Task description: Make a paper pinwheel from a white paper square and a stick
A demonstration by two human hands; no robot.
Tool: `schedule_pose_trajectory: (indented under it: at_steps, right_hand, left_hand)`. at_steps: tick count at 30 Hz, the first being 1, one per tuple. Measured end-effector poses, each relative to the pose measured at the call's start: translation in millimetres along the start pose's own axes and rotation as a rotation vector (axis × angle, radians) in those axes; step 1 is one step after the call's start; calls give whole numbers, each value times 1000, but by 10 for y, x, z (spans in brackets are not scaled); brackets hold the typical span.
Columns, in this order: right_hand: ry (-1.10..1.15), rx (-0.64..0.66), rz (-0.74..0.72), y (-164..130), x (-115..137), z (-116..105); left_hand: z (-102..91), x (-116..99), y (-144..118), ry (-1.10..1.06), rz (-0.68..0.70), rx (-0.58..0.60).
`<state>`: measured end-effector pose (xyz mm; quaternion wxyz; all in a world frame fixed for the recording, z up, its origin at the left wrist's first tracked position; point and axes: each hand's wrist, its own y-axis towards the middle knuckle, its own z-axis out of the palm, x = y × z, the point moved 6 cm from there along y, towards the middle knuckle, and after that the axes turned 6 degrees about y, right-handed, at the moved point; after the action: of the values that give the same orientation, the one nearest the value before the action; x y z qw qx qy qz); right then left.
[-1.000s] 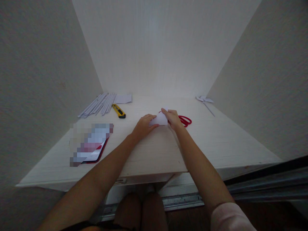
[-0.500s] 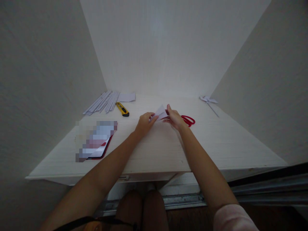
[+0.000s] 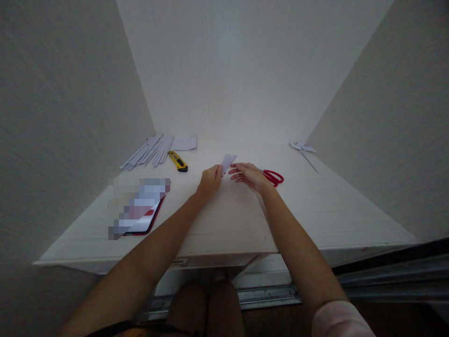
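My left hand (image 3: 211, 180) is closed on a small folded piece of white paper (image 3: 228, 161), which sticks out past its fingers toward the back of the table. Just right of the paper, my right hand (image 3: 248, 175) has its fingers apart and appears to hold nothing. Behind that hand lie scissors with red handles (image 3: 273, 178), their blades mostly covered by the hand. The lower part of the paper is hidden by my left fingers.
Rolled white paper sticks (image 3: 147, 152) lie at the back left beside flat white paper (image 3: 185, 143) and a yellow utility knife (image 3: 178, 161). A partly blurred phone (image 3: 150, 220) rests at the left. A paper pinwheel (image 3: 303, 148) lies at the back right. Walls enclose three sides of the table (image 3: 224, 220).
The paper has turned and looks narrower now. My right hand has come off it slightly and turned, with its fingers pointing left. The left hand keeps its hold.
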<state>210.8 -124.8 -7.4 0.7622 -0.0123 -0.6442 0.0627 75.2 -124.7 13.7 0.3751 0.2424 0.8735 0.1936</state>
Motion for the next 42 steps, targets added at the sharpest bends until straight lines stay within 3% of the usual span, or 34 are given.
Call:
schedule_pose_trajectory:
  at_steps: [3, 7, 15, 18, 22, 26, 38, 42]
  right_hand:
    - [-5, 19, -2, 14, -11, 14]
    - [-45, 40, -24, 40, -37, 45]
    - [-344, 138, -185, -10, 8, 160]
    - [-366, 53, -212, 10, 15, 100]
    - [-247, -142, -178, 48, 4, -46]
    - [-236, -58, -225, 64, 41, -3]
    - [-226, -23, -280, 9, 134, 19]
    - [-239, 19, -302, 13, 143, 0]
  left_hand:
    - [16, 10, 1, -26, -3, 4]
    - [60, 5, -8, -249, -16, 49]
    - [130, 177, 6, -538, -270, 65]
    - [119, 247, 21, -566, -320, 31]
    - [121, 266, 34, -733, -316, 11]
    - [154, 253, 34, -797, -306, 33]
    - [157, 183, 31, -832, -281, 83]
    - [151, 124, 11, -862, -277, 160]
